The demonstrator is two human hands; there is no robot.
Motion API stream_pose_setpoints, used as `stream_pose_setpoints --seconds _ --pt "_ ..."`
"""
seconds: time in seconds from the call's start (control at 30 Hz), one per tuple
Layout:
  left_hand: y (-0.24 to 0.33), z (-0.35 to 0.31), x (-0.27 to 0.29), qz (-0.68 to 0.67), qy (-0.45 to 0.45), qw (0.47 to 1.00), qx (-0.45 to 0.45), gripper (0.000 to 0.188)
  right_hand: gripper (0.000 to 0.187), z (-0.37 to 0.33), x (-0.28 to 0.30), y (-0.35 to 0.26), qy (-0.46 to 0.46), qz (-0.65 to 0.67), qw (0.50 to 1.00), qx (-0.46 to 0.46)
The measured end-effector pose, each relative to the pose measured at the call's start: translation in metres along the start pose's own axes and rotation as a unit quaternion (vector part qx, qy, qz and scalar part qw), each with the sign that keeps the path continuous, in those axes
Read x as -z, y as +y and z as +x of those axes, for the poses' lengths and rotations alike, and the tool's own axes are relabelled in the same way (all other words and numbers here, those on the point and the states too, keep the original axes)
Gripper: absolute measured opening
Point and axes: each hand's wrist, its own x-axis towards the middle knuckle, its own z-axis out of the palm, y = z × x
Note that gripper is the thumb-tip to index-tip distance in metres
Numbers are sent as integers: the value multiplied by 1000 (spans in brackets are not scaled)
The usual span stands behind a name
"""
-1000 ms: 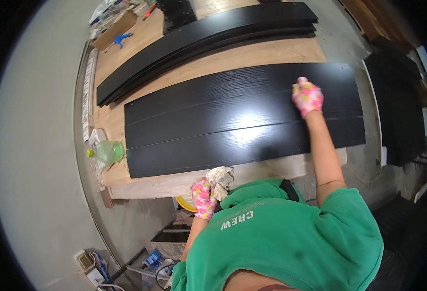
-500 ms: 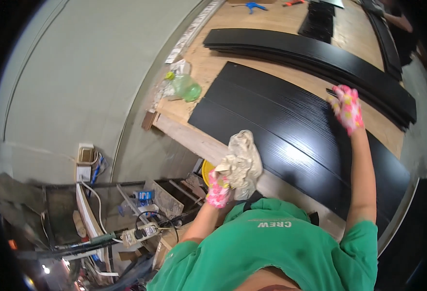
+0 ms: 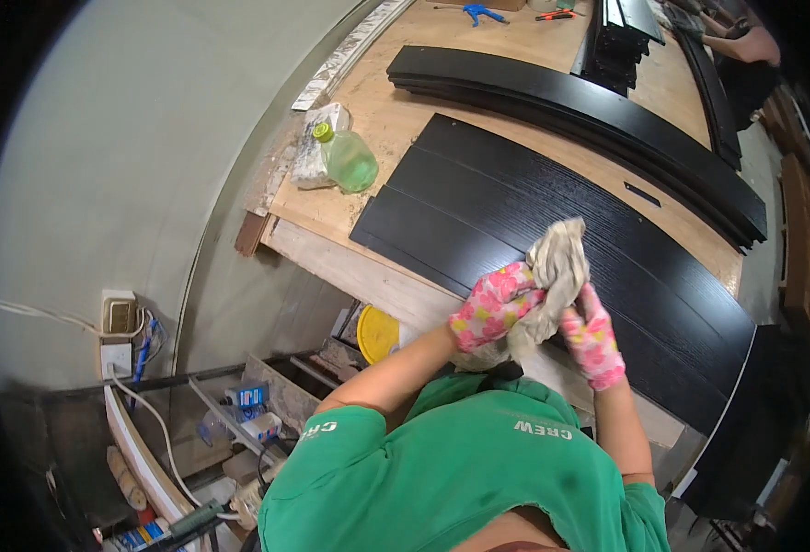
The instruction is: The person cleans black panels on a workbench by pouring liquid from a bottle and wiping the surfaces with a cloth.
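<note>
My left hand (image 3: 492, 305) and right hand (image 3: 594, 335) are both clamped on the rag (image 3: 552, 271) (2 flowered gloves) over the black panel (image 3: 552, 230). The green bottle (image 3: 345, 158) at 10 o'clock could tip if I sweep wide.

Open black panel (image 3: 552, 221) surface ahead of both hands, flat and bare, free to sweep across. Bare bench (image 3: 396, 110) strip between panel and curved black boards (image 3: 589, 101) farther back. Blocked at far left corner by green bottle (image 3: 345, 158) and packet (image 3: 313, 152) just beside it. Stack of black pieces (image 3: 621, 37) and another person's arm (image 3: 745, 41) at the far end.
</note>
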Motion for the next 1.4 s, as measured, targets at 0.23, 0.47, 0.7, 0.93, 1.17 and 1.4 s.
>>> stream_pose_setpoints --seconds 0.23,0.47,0.7,0.93,1.17,1.4 --pt "64 24 22 -76 -45 988 -126 33 57 43 11 -47 198 121 960 158" --pt "-3 -12 224 257 519 815 -2 69 33 38 90 -41 180 -361 913 63" --pt "-18 17 309 317 507 801 -41 106 38 64 -66 41 -197 -572 776 181" --pt "-13 48 302 262 486 834 -29 93 37 67 -61 51 -140 -570 783 206" --pt "-23 41 309 296 538 789 5 66 45 115 20 19 115 -135 981 -75" --pt "23 11 244 606 362 695 -138 41 42 122 21 28 91 -323 942 -4"
